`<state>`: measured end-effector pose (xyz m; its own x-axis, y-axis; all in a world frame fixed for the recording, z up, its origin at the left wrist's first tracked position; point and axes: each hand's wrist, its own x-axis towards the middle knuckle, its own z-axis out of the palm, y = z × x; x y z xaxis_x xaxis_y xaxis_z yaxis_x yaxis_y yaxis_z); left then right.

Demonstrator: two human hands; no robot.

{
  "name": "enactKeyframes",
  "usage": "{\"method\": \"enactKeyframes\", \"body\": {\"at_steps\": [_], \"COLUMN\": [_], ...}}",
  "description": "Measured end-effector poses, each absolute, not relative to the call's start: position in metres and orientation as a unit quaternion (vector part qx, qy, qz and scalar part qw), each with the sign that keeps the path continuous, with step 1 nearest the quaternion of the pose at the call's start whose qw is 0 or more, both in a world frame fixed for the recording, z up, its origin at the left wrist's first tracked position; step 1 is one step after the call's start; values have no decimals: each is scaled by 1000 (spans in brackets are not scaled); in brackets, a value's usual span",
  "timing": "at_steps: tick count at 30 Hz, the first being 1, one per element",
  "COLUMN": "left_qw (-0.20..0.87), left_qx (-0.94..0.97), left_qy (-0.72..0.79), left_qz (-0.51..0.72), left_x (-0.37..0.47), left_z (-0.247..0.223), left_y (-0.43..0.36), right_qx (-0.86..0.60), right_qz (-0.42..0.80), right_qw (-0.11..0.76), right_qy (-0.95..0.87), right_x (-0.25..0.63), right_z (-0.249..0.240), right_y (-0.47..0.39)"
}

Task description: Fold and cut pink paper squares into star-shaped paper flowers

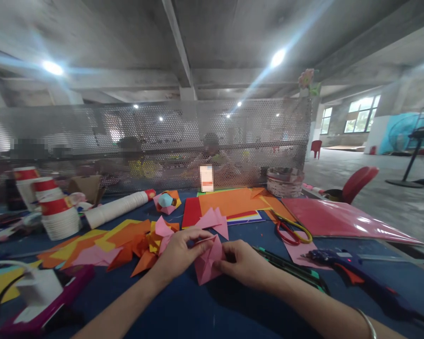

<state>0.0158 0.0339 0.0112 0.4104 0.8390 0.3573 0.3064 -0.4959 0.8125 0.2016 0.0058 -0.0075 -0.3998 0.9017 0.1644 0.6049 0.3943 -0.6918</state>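
Observation:
A folded piece of pink paper (209, 266) is held up between both hands, above the near part of the blue table (183, 306). My left hand (180, 252) pinches its upper left edge between thumb and fingers. On the other side, my right hand (242, 261) grips the right edge, its fingertips partly hidden behind the paper. Just beyond lies another folded pink paper piece (214, 220). Left of my left hand are orange and yellow folded pieces (141, 249). A glue gun (356, 273), red-and-yellow-handled scissors (293, 233) and a green-and-black cutter (293, 268) lie to the right.
Stacked paper cups (60, 219) stand at the left, behind a purple power strip (45, 306) with a white plug. Orange paper sheets (229, 202) and a pink packet (342, 216) lie farther back. A woven basket (285, 182) stands before a perforated metal screen (162, 141).

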Motion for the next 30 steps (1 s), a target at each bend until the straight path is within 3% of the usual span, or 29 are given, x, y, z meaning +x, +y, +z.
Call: {"method": "enactKeyframes", "body": {"at_steps": [17,30], "left_qw": [489,457], "left_qx": [653,656], "left_qy": [405,436], "left_qz": [413,413], "left_x": [17,22], "left_z": [4,8], "left_y": [32,27], "right_qx": [-490,-544], "right_qz": [271,223], "right_qw": [260,300], "right_qy": [-787,-751], "right_x": [199,203], "right_z": [-2,-10], "right_y": [1,12]}}
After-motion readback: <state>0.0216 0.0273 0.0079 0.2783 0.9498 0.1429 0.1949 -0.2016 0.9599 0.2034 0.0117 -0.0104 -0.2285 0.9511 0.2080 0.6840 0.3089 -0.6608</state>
